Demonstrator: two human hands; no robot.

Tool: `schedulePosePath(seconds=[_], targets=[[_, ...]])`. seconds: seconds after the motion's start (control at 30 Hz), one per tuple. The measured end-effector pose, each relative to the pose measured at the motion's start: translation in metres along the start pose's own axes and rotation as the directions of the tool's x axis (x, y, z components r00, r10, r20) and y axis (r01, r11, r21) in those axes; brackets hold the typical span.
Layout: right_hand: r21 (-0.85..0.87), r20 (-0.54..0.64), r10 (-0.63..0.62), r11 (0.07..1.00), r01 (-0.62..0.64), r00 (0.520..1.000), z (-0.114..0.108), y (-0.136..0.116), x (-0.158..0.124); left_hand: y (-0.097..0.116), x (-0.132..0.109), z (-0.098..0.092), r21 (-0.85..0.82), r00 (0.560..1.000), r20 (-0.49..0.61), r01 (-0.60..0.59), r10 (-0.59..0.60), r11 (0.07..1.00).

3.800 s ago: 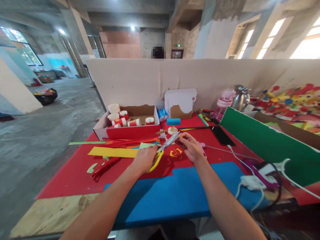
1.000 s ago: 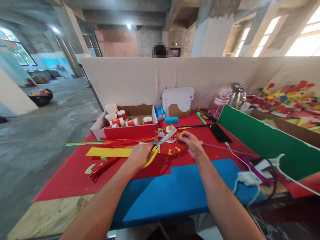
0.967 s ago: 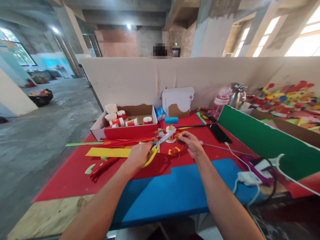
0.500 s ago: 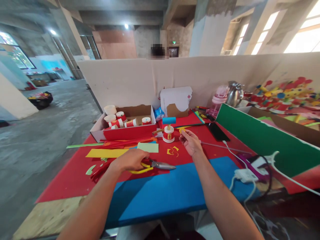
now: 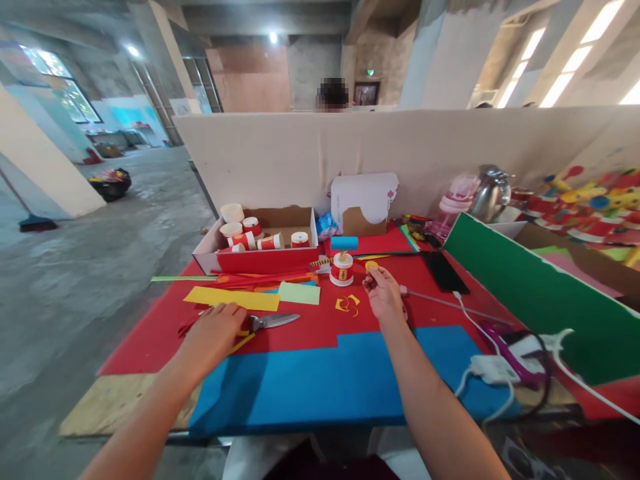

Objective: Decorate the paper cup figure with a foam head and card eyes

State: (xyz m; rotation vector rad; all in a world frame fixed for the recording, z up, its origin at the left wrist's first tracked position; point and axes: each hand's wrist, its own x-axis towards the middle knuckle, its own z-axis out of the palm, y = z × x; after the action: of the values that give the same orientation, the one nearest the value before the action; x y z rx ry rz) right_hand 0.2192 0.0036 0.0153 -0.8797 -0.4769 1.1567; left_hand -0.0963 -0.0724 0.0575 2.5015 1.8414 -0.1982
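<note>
My left hand (image 5: pixel 214 335) lies low on the red table sheet (image 5: pixel 150 347), closed over the yellow handles of the scissors (image 5: pixel 273 321). The scissors rest flat, their steel blades pointing right. My right hand (image 5: pixel 384 295) pinches a small yellow disc (image 5: pixel 371 265) just above the sheet. Close to its left stands a little red-and-white paper cup (image 5: pixel 343 269) with a spring and a blue roll (image 5: pixel 345 243) above it. Yellow cut-out scraps (image 5: pixel 349 304) lie between my hands.
A yellow strip (image 5: pixel 233 298) and a pale green piece (image 5: pixel 299 293) lie beyond the scissors. Behind them is a cardboard box (image 5: pixel 260 259) of cups. A phone (image 5: pixel 450 272), green board (image 5: pixel 530 287), power strip (image 5: pixel 493 367) with cables and blue foam sheet (image 5: pixel 330 380) surround me. A person's head (image 5: pixel 333 93) shows behind the partition.
My left hand carried the scissors away from the cup, down and to the left, and laid them flat on the sheet. My right hand stayed near the cup with the yellow disc.
</note>
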Motion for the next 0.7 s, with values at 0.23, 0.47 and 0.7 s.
schedulePosePath(seconds=[0.23, 0.47, 0.7], targets=[[-0.172, 0.019, -0.177, 0.969, 0.178, 0.984, 0.006, 0.006, -0.007, 0.137, 0.088, -0.005, -0.057, 0.839, -0.109, -0.541, 0.533, 0.839], [-0.228, 0.016, -0.213, 0.95, 0.211, 0.977, 0.006, 0.007, -0.008, 0.146, 0.102, 0.011, 0.004, 0.805, -0.038, -0.592, 0.592, 0.806], [-0.18, 0.028, -0.138, 0.974, 0.14, 0.99, 0.004, 0.01, -0.005, 0.114, 0.079, 0.02, 0.08, 0.823, -0.087, -0.556, 0.561, 0.827]])
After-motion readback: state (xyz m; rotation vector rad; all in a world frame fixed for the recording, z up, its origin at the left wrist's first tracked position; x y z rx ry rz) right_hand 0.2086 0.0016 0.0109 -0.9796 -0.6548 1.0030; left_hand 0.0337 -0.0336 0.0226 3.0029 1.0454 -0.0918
